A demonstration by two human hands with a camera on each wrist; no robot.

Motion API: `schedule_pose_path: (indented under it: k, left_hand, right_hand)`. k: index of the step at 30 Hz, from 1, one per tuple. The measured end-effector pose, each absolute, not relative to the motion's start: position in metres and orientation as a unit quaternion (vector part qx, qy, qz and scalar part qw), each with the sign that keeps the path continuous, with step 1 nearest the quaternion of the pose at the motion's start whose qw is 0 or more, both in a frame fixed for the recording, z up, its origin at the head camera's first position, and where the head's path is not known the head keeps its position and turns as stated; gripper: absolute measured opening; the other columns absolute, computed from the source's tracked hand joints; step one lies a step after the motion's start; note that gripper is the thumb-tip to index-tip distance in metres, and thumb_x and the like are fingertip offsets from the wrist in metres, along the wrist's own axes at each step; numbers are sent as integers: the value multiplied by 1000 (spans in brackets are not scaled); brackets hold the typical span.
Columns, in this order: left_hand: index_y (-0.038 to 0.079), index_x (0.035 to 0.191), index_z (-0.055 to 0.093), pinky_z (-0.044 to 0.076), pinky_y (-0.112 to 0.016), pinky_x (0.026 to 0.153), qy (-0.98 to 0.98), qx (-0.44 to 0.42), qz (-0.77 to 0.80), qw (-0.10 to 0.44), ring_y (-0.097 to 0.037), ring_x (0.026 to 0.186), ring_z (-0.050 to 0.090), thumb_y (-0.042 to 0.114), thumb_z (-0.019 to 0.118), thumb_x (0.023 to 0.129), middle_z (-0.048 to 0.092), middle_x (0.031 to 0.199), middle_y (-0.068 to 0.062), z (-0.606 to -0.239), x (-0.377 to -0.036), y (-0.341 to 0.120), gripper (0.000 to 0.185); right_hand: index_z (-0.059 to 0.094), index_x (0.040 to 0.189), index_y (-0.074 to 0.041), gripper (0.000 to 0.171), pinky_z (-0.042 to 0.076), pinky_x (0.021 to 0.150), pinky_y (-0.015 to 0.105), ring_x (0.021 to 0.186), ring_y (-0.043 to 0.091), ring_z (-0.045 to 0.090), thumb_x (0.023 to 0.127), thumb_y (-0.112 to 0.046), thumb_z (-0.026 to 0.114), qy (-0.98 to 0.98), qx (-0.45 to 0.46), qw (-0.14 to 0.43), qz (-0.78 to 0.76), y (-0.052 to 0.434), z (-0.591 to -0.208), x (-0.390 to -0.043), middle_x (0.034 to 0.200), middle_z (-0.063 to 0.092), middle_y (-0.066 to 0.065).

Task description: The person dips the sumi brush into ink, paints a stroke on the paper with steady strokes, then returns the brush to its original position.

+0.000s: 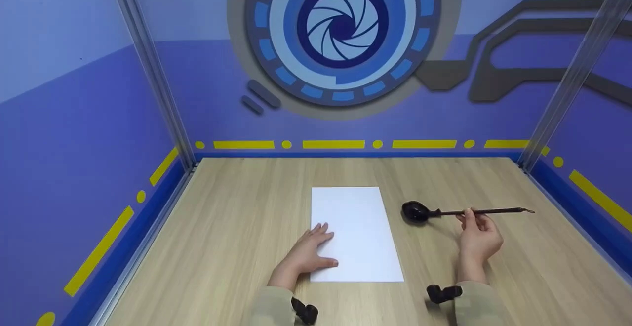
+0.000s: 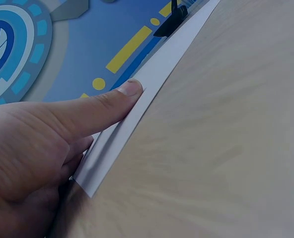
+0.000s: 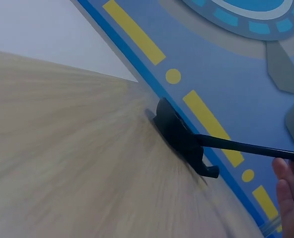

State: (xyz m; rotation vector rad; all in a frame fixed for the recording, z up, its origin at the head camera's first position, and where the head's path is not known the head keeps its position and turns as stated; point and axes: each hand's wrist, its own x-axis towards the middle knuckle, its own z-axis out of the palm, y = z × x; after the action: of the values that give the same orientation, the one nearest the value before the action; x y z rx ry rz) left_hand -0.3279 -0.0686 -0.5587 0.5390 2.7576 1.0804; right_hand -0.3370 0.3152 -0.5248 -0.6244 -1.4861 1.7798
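Note:
A white sheet of paper [image 1: 355,227] lies on the wooden table [image 1: 237,217]. My left hand [image 1: 310,252] rests on its left edge with fingers spread, the thumb laid flat across the sheet in the left wrist view. To the right of the paper is a small black ink dish [image 1: 415,213] with a short spout-like handle [image 3: 210,171]. My right hand [image 1: 479,241] pinches a dark writing brush [image 1: 506,211] by its shaft, held nearly level. The brush's tip end is at the dish; its bristles are hidden there. A small loop sits at the brush's far end.
Blue printed panels [image 1: 197,94] with yellow marks stand behind and at both sides of the table. Metal posts [image 1: 153,69] rise at the back corners. A black camera mount sits on each wrist.

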Motion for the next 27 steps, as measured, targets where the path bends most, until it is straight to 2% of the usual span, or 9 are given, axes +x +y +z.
schedule_pose_path:
  k: [4, 9, 20, 27]
  left_hand:
    - [8, 149, 54, 18, -56, 132, 913, 176, 362, 67, -33, 159, 24, 34, 86, 82, 34, 168, -9, -558, -327, -69, 78]
    - [10, 149, 54, 18, -56, 132, 914, 169, 363, 69, -33, 160, 23, 35, 86, 82, 34, 169, -8, -557, -327, -68, 78]
    - [9, 149, 54, 20, -57, 131, 915, 168, 360, 68, -35, 159, 24, 35, 87, 82, 34, 168, -9, -558, -327, -68, 79]
    - [9, 149, 54, 18, -56, 132, 914, 168, 361, 72, -33, 160, 23, 35, 86, 82, 34, 169, -8, -558, -328, -68, 79]
  right_hand:
    - [75, 104, -11, 11, 54, 63, 4, 69, -9, 71, 95, -18, 74, -591, -238, 377, 672, 316, -520, -336, 76, 73, -25]
    - [75, 108, -10, 14, 55, 67, 3, 73, -9, 72, 96, -16, 73, -600, -220, 384, 666, 315, -517, -336, 78, 72, -28]
    - [71, 112, -3, 17, 55, 71, 2, 76, -11, 71, 97, 0, 64, -611, -174, 356, 685, 314, -520, -340, 78, 72, -29]
    - [69, 117, -2, 20, 55, 74, 2, 81, -9, 72, 98, 0, 62, -622, -178, 335, 685, 314, -519, -339, 82, 73, -26]
